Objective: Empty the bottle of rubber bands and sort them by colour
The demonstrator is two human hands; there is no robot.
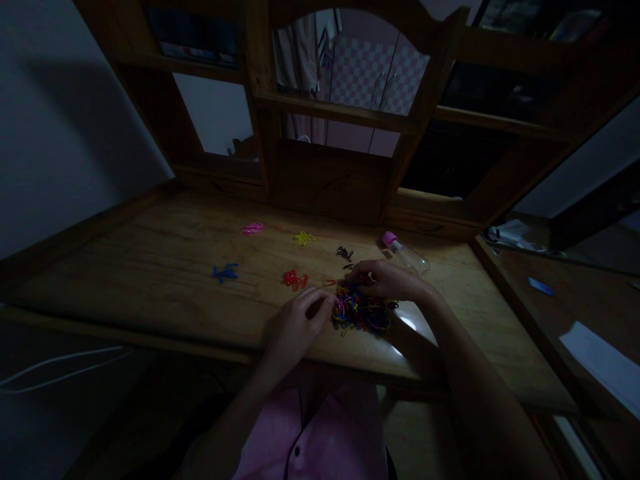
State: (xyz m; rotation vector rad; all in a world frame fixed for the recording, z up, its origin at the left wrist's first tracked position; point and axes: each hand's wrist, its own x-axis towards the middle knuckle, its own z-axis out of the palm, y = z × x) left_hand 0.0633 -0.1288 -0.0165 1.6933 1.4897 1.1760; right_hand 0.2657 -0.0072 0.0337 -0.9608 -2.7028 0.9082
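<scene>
Reaches with the right hand [383,279] into the multicoloured pile [365,313] on the bench [165,267], right of lower centre, hiding part of it; impossible to tell the curled fingers' grip. Presses the left hand's [299,321] fingers together at the pile's left edge, with anything held too dark to make out.

This looks like a room in a home: behind the wooden desk [190,233] and its built-in shelves [333,119] (open-backed in places) stand checkered cabinet doors [363,73], with a curtain [300,57] hanging left of those doors.
</scene>
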